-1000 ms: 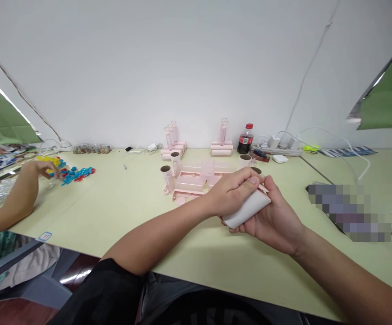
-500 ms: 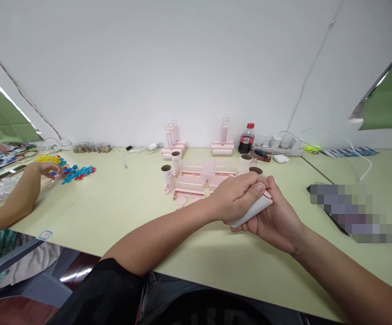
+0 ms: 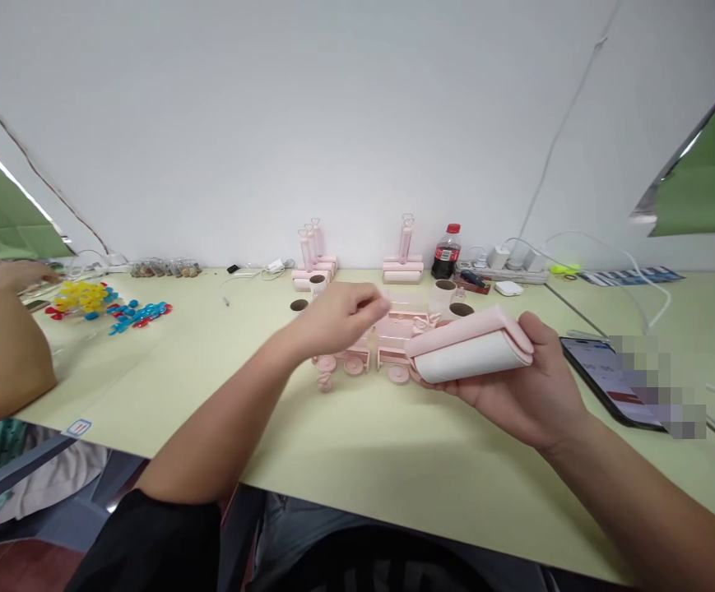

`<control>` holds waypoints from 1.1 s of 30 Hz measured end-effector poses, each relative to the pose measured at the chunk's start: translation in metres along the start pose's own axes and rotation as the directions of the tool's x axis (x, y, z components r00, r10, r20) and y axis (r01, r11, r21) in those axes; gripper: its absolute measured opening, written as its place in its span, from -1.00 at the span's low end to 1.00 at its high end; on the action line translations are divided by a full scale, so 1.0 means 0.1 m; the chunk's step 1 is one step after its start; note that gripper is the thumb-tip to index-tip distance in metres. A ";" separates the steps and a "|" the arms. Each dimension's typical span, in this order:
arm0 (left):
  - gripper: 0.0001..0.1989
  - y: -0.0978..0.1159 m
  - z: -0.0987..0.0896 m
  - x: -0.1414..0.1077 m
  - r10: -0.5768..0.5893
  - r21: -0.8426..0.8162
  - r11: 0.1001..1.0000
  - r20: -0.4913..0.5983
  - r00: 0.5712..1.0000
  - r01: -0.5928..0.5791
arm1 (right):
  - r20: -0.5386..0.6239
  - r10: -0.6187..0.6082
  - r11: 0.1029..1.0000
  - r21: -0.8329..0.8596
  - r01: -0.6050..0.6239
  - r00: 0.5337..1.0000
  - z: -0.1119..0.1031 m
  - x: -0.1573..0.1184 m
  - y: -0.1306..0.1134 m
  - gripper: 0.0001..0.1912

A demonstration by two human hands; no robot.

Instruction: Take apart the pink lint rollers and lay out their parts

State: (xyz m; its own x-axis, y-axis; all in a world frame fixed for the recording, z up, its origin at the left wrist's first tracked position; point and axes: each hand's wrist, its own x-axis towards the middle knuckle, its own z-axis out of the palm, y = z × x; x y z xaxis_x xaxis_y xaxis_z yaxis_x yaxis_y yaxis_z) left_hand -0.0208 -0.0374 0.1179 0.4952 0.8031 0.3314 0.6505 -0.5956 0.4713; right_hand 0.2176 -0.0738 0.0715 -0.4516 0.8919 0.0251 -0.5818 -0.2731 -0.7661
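Note:
My right hand (image 3: 517,399) holds a lint roller head (image 3: 471,353), a white sticky roll with a pink cover, from below and at its right end. It is tilted above the table, and no handle shows on it. My left hand (image 3: 348,316) hovers apart from it, to its left, over a group of pink parts. The fingers are curled in, and whatever may be in them is hidden. Under and beside this hand lie pink roller covers (image 3: 394,353), round pink end caps (image 3: 354,365) and small pink pieces (image 3: 325,380).
Assembled pink lint rollers (image 3: 403,267) stand against the wall. Brown-cored rolls (image 3: 444,288) stand behind the parts. A cola bottle (image 3: 447,253), a power strip (image 3: 517,275) and a phone (image 3: 610,386) are to the right. At left, a co-worker's arm (image 3: 17,329) is near colourful plastic pieces (image 3: 85,298).
My left hand has let go of the lint roller head and moved left over the pink parts. My right hand keeps the head, now more in view. The co-worker's arm has drawn back left.

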 end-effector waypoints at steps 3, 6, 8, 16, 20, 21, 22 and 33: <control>-0.68 -0.17 -0.21 -0.23 -0.225 0.145 0.969 0.173 0.959 0.201 | 0.020 0.021 0.999 0.044 -0.022 1.000 0.03 -0.01 0.00 -0.44; -0.73 -0.27 -0.18 -0.44 -0.330 0.252 0.928 0.211 0.920 0.275 | 0.022 0.014 0.998 0.060 -0.015 1.000 0.05 0.00 0.02 -0.43; -0.74 -0.31 -0.08 -0.54 -0.376 0.330 0.899 0.239 0.895 0.290 | 0.023 -0.003 0.999 0.054 0.002 1.000 0.04 0.01 0.02 -0.40; -0.74 -0.34 0.23 -0.64 -0.473 0.505 0.824 0.364 0.802 0.257 | 0.009 -0.158 0.987 -0.030 0.158 0.987 -0.08 -0.01 -0.16 -0.37; -0.80 -0.34 0.21 -0.63 -0.465 0.497 0.830 0.368 0.806 0.252 | -0.004 -0.387 0.919 -0.076 0.386 0.922 -0.07 -0.04 -0.31 -0.56; -0.81 -0.34 0.20 -0.62 -0.460 0.491 0.834 0.367 0.809 0.252 | -0.008 -0.428 0.900 -0.091 0.426 0.904 -0.07 -0.04 -0.34 -0.59; -0.82 -0.34 0.20 -0.62 -0.455 0.485 0.838 0.367 0.812 0.250 | -0.015 -0.460 0.883 -0.105 0.457 0.888 -0.07 -0.04 -0.37 -0.61; -0.77 -0.38 0.19 -0.63 -0.445 0.454 0.852 0.367 0.817 0.260 | -0.081 -0.507 0.848 -0.222 0.481 0.858 -0.08 -0.03 -0.43 -0.58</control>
State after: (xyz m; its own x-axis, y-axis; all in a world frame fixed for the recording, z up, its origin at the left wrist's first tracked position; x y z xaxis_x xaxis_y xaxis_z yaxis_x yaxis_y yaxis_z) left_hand -0.0662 -0.0659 0.0632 0.3265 0.9144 -0.2393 0.9446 -0.3067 0.1166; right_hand 0.2488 -0.0619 0.0992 -0.0375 0.9328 0.3584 -0.5602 0.2774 -0.7805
